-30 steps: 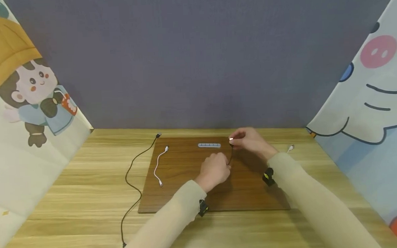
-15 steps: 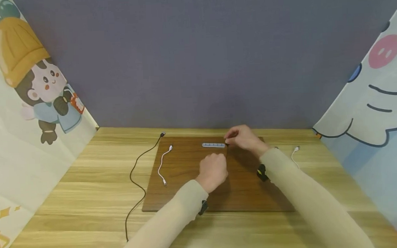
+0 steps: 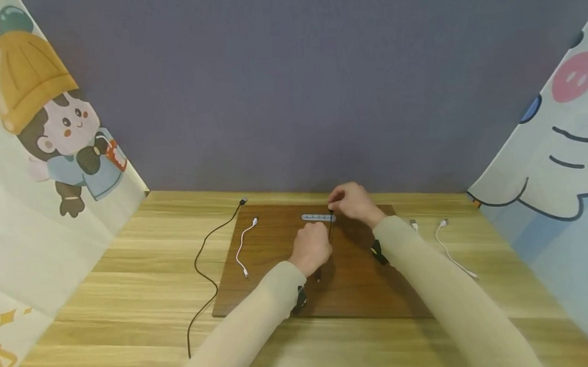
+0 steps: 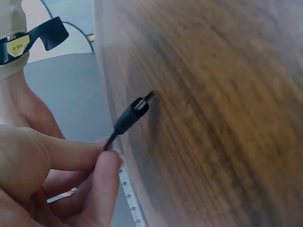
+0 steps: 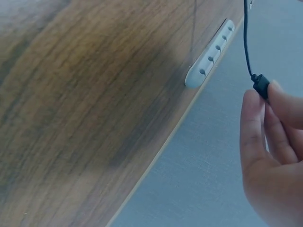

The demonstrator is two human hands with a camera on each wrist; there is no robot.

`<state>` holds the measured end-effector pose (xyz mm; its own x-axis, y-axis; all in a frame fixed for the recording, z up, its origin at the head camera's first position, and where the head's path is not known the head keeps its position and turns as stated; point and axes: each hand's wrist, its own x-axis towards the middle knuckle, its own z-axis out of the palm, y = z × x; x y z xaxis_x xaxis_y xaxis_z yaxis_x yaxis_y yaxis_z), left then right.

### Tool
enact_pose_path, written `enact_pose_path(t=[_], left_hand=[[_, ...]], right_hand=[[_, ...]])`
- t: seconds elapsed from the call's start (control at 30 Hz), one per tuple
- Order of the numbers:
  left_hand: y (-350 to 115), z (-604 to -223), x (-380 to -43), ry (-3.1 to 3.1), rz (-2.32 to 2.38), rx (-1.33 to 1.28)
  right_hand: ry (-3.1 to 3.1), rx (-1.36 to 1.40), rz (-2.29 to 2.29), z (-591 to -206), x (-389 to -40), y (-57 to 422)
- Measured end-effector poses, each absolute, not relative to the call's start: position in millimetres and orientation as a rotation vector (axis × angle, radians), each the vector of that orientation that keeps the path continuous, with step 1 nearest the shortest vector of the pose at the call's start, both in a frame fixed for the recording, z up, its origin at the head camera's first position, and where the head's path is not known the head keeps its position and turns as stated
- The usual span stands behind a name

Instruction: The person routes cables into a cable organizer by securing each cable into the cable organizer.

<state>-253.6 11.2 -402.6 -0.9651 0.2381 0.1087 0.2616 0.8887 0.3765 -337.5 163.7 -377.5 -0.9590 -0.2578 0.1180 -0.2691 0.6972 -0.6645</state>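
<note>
A short black charging cable [image 3: 331,228] stretches between both hands above the brown board [image 3: 274,294]. My left hand [image 3: 311,248] pinches it between thumb and forefinger, close to its small black plug [image 4: 129,119], which sticks out past the fingertips in the left wrist view. My right hand [image 3: 353,201] pinches the black housing [image 5: 261,86] at the other end; the fingers cover the metal connector there. Just left of the right hand, the pale cable clip strip [image 3: 315,217] lies along the board's far edge. Its slots [image 5: 210,58] show in the right wrist view.
On the board's left lies a short white cable [image 3: 239,249]. A longer black cable [image 3: 197,267] curves over the wooden table [image 3: 130,278] beyond it. Right of the board are another white cable [image 3: 448,250] and a white plug [image 3: 414,225] partly behind the right sleeve. A grey panel [image 3: 290,96] closes the back.
My right hand has moved left toward the clip strip, holding the cable's end. The left hand has shifted slightly, and the cable now hangs straighter between the hands. The head view has shifted a little.
</note>
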Motion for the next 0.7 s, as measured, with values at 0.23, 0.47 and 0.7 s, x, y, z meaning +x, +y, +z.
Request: enact_pose_path(t=[0.23, 0.47, 0.7], left_hand=[[4.7, -406.5, -268.3, -3.099, -0.803, -0.284], [1.9, -410.8, -278.2, -3.13, -0.848, -0.171], [2.4, -410.8, -284.0, -3.1, -0.984, -0.107]], right_hand=[[-2.873, 0.469, 1.055, -380.9, -345.9, 152.5], [-2.876, 0.443, 1.028, -391.8, -356.3, 140.4], [-2.892, 0.397, 1.036, -397.0, -360.5, 132.9]])
